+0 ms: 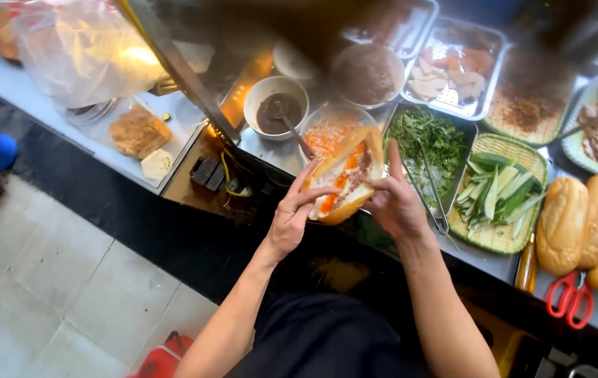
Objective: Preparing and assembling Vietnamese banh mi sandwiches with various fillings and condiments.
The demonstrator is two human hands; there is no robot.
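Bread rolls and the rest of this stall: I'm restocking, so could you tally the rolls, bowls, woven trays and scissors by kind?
Bread rolls: 4, one split and filled roll held in the left hand and right hand, three whole rolls on the counter
Round bowls: 3, sauce bowl among them
Woven trays: 2, cucumber tray and another
Red scissors: 1
Total: 10

A long steel counter carries a bowl of dark sauce, metal trays of herbs, a woven tray of cucumber, bread rolls and red scissors.
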